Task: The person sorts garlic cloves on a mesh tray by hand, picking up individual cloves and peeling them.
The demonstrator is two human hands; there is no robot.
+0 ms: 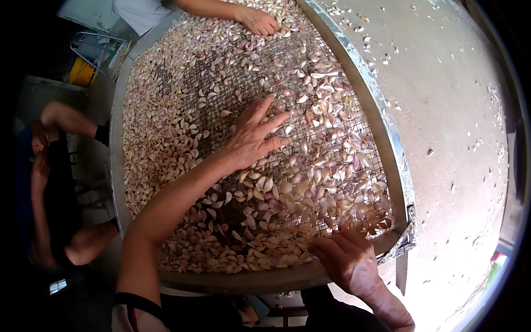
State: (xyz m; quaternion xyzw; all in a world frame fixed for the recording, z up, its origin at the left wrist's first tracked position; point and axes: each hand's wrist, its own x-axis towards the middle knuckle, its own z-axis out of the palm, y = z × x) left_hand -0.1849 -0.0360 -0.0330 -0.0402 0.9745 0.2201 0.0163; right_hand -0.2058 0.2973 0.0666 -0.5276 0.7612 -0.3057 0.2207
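Garlic cloves (160, 138), pale with pinkish skins, cover much of a wire mesh screen (221, 122) set in a raised frame (381, 105). My left hand (254, 135) reaches out over the middle of the mesh, its fingers spread among scattered cloves and holding nothing that I can see. At the near right corner, my right hand (348, 263) bends over the frame's near edge beside the cloves. Its fingers are curled and close together, and their tips are hidden, so what they hold, if anything, does not show.
Another person's hand (259, 21) touches cloves at the far side. A second person sits at the left, with a hand (40, 138) near their knee. A yellow bucket (82, 72) stands at the far left. Bits of skin litter the concrete floor (442, 127) to the right.
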